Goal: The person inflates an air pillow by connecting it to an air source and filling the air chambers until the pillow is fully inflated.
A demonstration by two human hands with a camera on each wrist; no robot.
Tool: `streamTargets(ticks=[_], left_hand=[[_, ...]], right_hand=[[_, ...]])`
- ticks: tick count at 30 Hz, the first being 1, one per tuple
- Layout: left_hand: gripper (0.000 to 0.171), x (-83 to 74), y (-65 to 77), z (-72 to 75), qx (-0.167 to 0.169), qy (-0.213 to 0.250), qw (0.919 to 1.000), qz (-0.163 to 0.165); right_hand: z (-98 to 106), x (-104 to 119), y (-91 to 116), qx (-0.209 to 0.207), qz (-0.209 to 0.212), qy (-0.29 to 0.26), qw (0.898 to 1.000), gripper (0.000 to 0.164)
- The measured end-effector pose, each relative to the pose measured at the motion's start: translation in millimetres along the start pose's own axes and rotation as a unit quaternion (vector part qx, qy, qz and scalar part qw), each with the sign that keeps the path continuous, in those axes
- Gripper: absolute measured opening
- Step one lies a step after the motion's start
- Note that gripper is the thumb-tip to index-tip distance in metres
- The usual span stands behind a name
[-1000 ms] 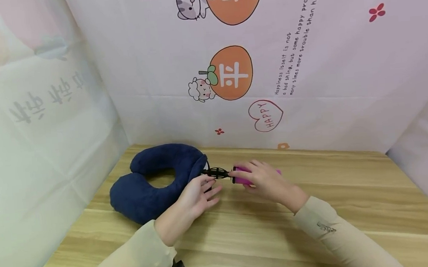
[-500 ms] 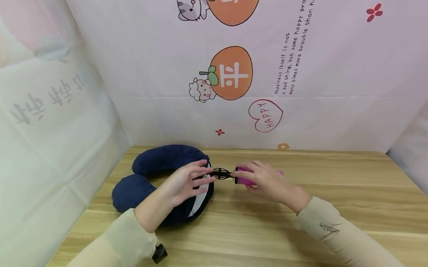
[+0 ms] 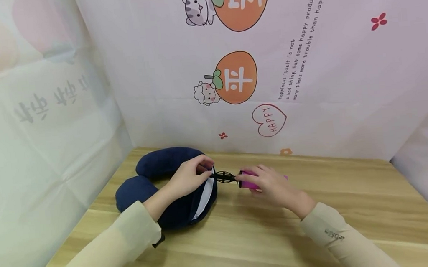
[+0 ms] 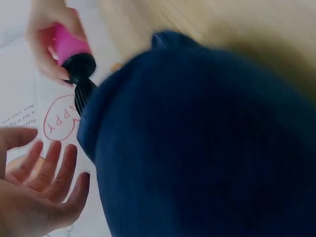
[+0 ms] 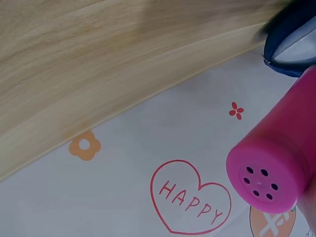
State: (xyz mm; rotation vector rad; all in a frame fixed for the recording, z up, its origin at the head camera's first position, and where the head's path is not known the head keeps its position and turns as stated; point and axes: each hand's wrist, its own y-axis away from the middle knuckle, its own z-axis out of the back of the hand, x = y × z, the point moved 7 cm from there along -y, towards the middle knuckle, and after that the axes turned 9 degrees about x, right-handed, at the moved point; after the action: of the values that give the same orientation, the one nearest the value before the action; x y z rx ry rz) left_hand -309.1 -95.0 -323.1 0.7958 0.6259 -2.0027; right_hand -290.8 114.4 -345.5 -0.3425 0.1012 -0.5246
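Note:
A navy U-shaped neck pillow lies on the table, its outer seam gaping to show white lining. My left hand is at the top end of that opening, thumb and fingers curved and apart. The left wrist view shows these fingers spread beside the pillow, holding nothing. In my right hand is a pink tube with small holes in its end cap. A black collar and black ribbed tip extend from it towards the pillow. Whether the tip touches the pillow is unclear.
Light wooden table lies under everything. White printed cloth stands behind it and at both sides. A black piece shows below the left sleeve.
My left hand has moved up from the pillow's lower side to the opening's top end, uncovering the white lining. The right hand stays on the pink tube. The view has shifted slightly.

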Motion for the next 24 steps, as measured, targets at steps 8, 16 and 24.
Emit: streamTargets(ticks=[8,16,24], left_hand=[[0.02,-2.1,-2.2,-5.5,-0.01,-0.251,0.9674,-0.035],[0.031,11.3,-5.0,-11.2,-0.005,-0.31,0.9509,0.005],[0.03,20.2,-9.6,-12.0,-0.011,-0.263,0.9646,0.003]], right_hand=[[5,-2,-3,0.002,0.009,0.004,1.0,0.054],[4,-2,0,0.007,-0.002,0.002,1.0,0.052],[1,-3,2,0.002,-0.006,0.01,1.0,0.056]])
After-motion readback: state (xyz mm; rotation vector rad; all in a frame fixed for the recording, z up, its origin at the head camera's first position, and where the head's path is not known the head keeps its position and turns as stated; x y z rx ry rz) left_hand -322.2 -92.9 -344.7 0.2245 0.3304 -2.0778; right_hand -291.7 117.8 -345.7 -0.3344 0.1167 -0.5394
